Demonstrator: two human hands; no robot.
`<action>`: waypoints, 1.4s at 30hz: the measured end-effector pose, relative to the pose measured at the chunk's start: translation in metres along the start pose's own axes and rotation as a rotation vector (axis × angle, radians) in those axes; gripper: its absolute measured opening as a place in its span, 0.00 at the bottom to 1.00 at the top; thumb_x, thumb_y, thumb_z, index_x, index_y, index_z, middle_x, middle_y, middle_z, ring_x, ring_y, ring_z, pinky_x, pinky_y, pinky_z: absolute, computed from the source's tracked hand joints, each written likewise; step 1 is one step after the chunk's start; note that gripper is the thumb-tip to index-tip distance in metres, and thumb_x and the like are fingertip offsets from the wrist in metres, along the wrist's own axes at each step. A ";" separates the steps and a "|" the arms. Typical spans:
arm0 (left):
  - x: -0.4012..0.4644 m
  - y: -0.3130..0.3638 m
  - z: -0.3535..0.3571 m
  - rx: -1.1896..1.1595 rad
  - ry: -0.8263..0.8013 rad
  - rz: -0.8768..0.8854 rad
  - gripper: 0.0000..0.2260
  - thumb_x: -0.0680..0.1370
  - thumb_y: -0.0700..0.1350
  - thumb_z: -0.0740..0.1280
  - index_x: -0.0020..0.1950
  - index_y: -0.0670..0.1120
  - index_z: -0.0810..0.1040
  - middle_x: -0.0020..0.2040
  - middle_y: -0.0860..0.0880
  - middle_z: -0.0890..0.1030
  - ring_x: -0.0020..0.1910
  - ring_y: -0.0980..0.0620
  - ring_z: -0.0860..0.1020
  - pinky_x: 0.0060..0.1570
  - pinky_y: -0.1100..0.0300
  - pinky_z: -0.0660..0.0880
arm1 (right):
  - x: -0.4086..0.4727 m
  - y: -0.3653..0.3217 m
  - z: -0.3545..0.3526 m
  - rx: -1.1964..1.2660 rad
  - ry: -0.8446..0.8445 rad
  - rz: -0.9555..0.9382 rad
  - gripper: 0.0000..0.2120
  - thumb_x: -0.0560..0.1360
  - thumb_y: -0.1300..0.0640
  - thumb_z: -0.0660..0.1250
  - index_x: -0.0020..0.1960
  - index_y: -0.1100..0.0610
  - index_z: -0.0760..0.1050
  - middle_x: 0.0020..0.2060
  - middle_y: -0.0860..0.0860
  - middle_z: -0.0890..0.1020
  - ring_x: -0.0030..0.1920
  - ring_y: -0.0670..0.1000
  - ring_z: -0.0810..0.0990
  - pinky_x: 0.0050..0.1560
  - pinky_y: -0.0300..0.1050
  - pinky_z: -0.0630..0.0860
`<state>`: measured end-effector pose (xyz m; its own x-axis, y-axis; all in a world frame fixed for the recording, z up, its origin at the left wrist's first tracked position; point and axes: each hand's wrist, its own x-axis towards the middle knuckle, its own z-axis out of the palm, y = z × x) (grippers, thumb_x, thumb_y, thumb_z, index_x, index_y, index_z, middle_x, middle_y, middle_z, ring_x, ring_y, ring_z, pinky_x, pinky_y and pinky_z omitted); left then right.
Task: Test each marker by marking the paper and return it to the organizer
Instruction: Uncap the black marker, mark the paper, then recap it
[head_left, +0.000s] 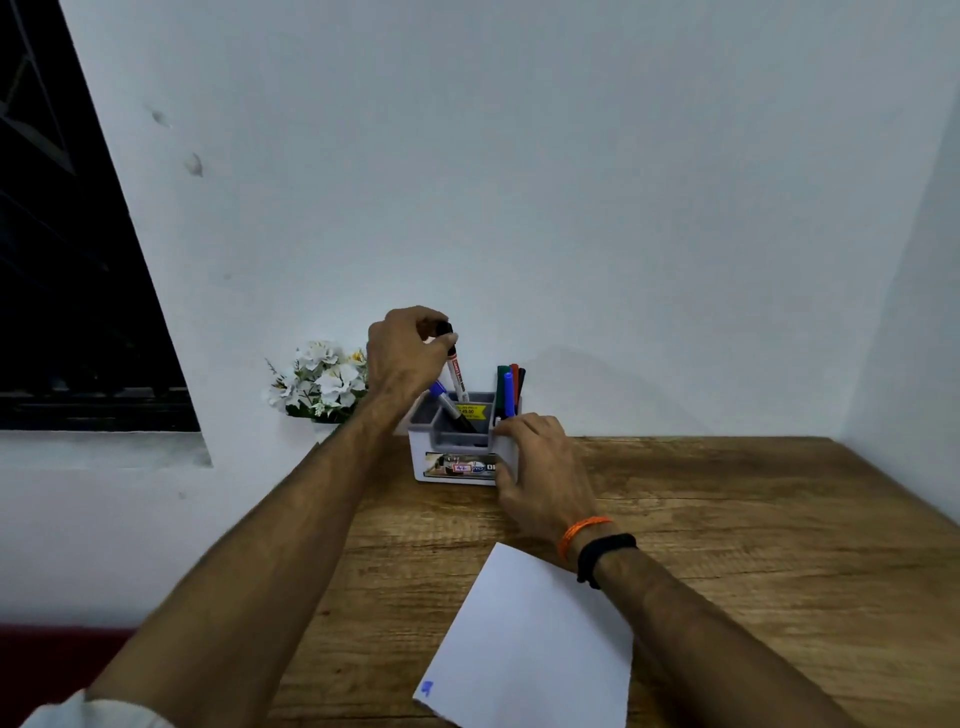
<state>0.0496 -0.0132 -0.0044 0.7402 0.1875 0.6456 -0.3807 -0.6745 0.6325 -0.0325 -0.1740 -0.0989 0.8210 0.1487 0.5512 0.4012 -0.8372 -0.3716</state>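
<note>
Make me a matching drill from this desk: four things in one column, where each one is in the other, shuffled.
Things:
1. black-capped marker
2. paper
3. flowers
4. organizer

Places:
A. against the wall, left of the desk
B. pinched by the left hand
C. steadied by the right hand
D. flat on the desk's near edge

Pairs: 1-B, 2-D, 3-A, 4-C
</note>
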 end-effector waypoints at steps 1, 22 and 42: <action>0.000 0.005 -0.008 -0.031 0.027 0.014 0.12 0.73 0.47 0.74 0.55 0.46 0.84 0.52 0.50 0.85 0.49 0.56 0.82 0.53 0.66 0.75 | -0.001 -0.001 -0.001 0.003 -0.003 0.001 0.19 0.77 0.55 0.67 0.67 0.54 0.72 0.64 0.51 0.76 0.65 0.51 0.70 0.67 0.42 0.66; -0.180 0.008 -0.095 -0.838 -0.336 -0.457 0.10 0.74 0.36 0.70 0.55 0.38 0.80 0.49 0.41 0.85 0.44 0.49 0.84 0.43 0.60 0.81 | -0.073 -0.056 -0.045 1.331 -0.152 0.494 0.08 0.76 0.54 0.70 0.46 0.58 0.84 0.35 0.51 0.83 0.31 0.46 0.74 0.31 0.38 0.70; -0.188 -0.015 -0.063 -0.121 -0.824 0.286 0.11 0.80 0.54 0.60 0.49 0.51 0.80 0.38 0.49 0.79 0.34 0.52 0.73 0.33 0.61 0.68 | -0.092 -0.029 -0.033 1.168 -0.321 0.385 0.15 0.68 0.50 0.75 0.40 0.60 0.75 0.31 0.56 0.80 0.26 0.49 0.75 0.26 0.38 0.70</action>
<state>-0.1189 0.0068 -0.1087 0.7540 -0.5835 0.3017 -0.6344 -0.5279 0.5647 -0.1334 -0.1810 -0.1144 0.9592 0.2575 0.1168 0.0990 0.0809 -0.9918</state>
